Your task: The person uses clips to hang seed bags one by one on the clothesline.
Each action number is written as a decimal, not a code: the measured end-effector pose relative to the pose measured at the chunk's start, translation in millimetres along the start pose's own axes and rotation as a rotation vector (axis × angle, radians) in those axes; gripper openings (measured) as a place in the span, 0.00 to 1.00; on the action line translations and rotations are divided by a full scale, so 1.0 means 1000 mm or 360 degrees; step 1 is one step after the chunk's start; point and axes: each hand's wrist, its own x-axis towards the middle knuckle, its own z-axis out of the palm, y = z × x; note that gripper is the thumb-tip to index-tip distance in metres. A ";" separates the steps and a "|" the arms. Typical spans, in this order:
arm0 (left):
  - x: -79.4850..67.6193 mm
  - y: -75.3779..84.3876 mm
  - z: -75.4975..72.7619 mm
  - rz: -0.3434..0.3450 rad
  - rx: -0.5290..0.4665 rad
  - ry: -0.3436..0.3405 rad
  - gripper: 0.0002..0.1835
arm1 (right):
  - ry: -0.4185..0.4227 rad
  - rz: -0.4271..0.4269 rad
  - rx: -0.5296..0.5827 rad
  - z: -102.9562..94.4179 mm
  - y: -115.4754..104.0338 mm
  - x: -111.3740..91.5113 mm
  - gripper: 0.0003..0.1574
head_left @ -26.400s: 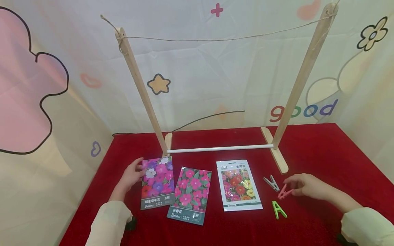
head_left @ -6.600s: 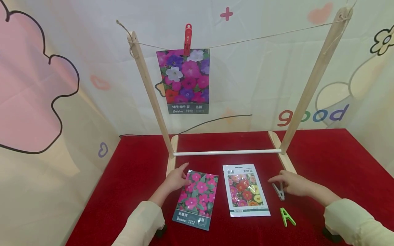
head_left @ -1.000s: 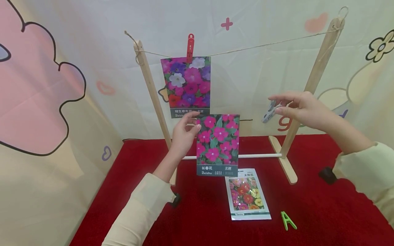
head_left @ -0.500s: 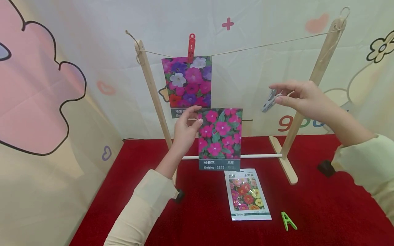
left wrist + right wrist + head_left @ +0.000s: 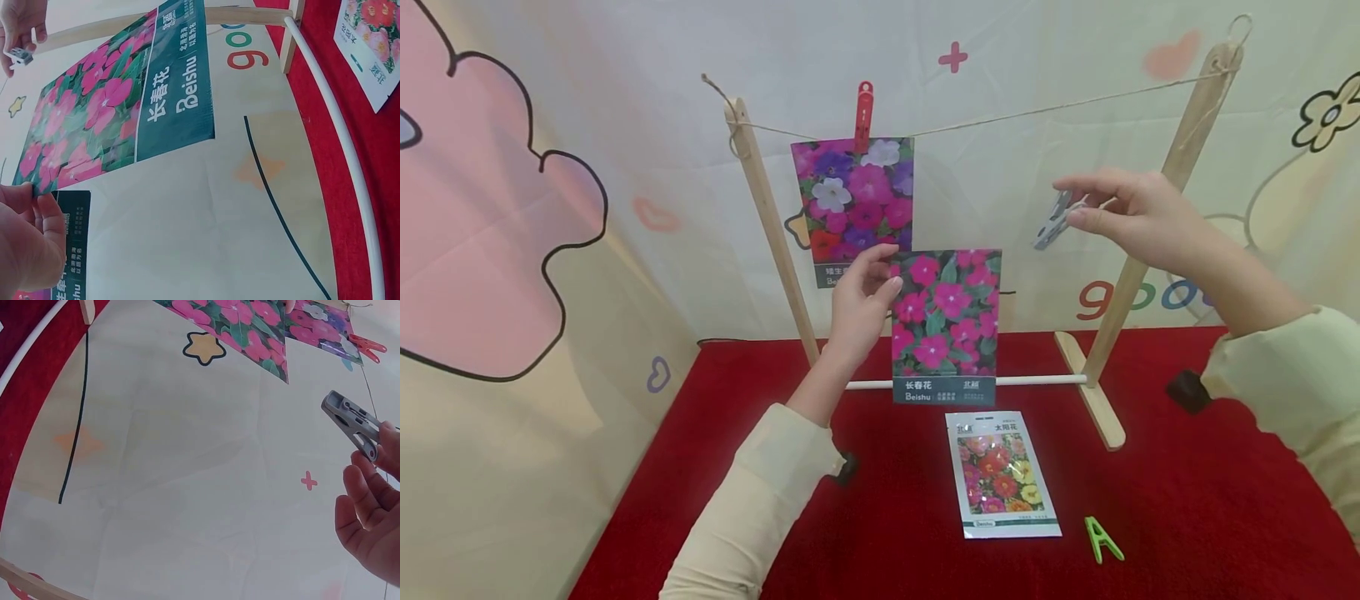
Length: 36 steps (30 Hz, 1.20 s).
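My left hand [image 5: 859, 312] pinches the upper left edge of a seed packet with pink flowers [image 5: 946, 321], held upright in the air below the string. Part of it overlaps the hanging packet behind. In my right hand [image 5: 1142, 218] a grey clothespin [image 5: 1052, 223] is pinched by its handles, right of the packet and below the string; in the right wrist view the clothespin [image 5: 350, 422] points away from the fingers. A petunia seed packet [image 5: 861, 196] hangs from the string [image 5: 1000, 122] under a red clothespin [image 5: 864, 117].
A white seed packet [image 5: 1003, 475] lies on the red tablecloth [image 5: 880, 517], with a green clothespin [image 5: 1102, 540] to its right. Two wooden posts [image 5: 771, 225] carry the string, joined low down by a white rod [image 5: 1037, 380]. A printed cloth backdrop stands behind.
Over the last second both hands have risen, the left also drifting right with the pink-flower packet. Earlier, the petunia packet went from table to string, and packet and grey clothespin were picked up.
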 end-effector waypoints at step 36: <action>0.023 0.031 0.019 0.0159 -0.0073 0.0083 0.20 | 0.0111 0.0106 -0.0062 -0.023 -0.018 0.034 0.23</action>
